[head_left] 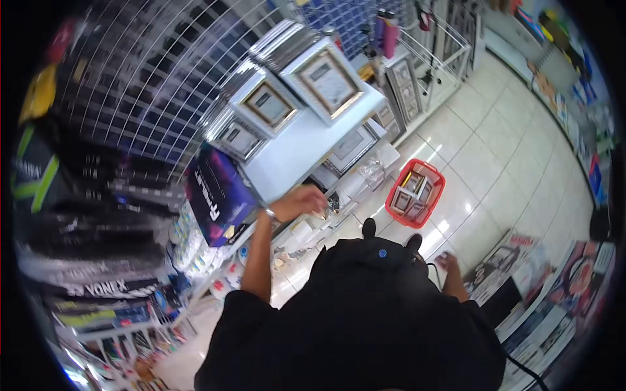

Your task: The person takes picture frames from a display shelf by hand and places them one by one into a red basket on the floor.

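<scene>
My left hand is held out beside the front edge of a white shelf, its fingers loosely bent and apart with nothing visible in them. A bracelet or watch circles that wrist. On the shelf stand stacked picture frames: a large silver-and-gold picture frame, a smaller gold-edged picture frame and a silver picture frame. My right hand hangs low by my side, fingers loosely apart and slightly blurred, holding nothing I can see. A red basket on the floor contains several small picture frames.
A dark purple printed box stands at the shelf's left end. Behind rises a wire grid. Black sports bags hang at left. Large printed boxes stand at right. White floor tiles run between the displays.
</scene>
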Tool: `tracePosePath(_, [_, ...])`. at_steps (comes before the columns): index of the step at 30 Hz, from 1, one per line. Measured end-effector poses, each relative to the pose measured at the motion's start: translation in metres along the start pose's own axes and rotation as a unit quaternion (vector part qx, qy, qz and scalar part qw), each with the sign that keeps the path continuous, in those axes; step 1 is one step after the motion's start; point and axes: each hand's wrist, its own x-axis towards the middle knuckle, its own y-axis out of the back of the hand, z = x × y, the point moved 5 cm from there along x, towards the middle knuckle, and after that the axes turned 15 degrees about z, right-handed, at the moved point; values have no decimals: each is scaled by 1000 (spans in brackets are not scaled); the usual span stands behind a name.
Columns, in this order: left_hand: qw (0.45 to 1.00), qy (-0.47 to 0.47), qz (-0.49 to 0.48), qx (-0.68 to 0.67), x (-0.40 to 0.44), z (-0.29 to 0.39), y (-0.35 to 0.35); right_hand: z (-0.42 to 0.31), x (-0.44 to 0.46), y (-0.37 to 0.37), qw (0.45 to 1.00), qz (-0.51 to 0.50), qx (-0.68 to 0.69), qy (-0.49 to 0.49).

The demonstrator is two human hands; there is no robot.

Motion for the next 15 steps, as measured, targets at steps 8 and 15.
tracePosePath(8, [675,-144,647,324,-41,45,252,53,-40,5,989,-11,-142,26])
tracePosePath(15, [680,48,612,400,-35,35,244,17,-68,-10,963,-60,-221,145])
